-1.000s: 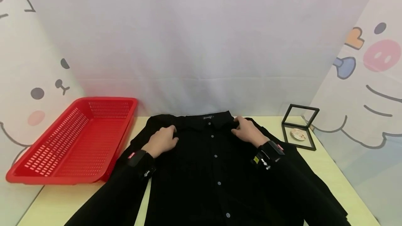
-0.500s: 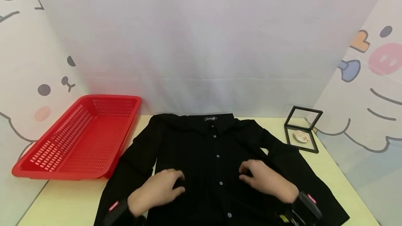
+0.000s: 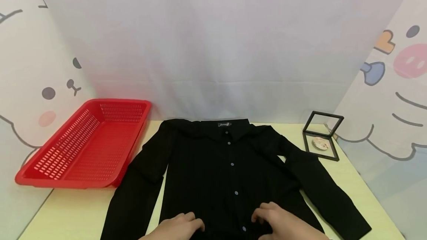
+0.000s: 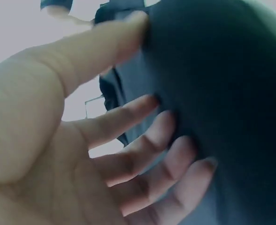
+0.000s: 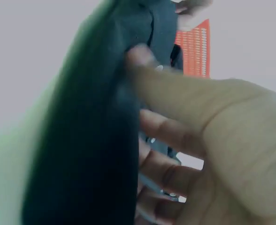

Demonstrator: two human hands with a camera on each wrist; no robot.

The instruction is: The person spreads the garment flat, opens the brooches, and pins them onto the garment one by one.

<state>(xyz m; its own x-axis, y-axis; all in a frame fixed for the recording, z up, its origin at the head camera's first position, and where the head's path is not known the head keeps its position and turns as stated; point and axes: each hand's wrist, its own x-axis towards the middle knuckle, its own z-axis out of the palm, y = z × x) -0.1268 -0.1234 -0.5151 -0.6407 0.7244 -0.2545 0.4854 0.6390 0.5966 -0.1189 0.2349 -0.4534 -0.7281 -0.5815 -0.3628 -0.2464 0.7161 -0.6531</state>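
Note:
A black button-up long-sleeved shirt lies face up on the table, collar away from me and sleeves angled out at both sides. Over its lower front, left of the button row, is my left hand. In the left wrist view the fingers are spread and loosely bent, tips at the black cloth. My right hand is right of the buttons, low in the head view. Its fingers also bend loosely by the cloth, with the thumb apart from them. Neither hand visibly grips the fabric. The shirt's hem is out of view.
A red perforated plastic basket stands at the left, close beside the shirt's sleeve. At the back right, a hinged black-edged frame stands open with a small pale round item in it. A white curtain rises behind the pale table.
Both hands have left the collar and shoulder area and moved down the shirt toward me. The shirt lies almost unchanged, with more of its sleeves showing.

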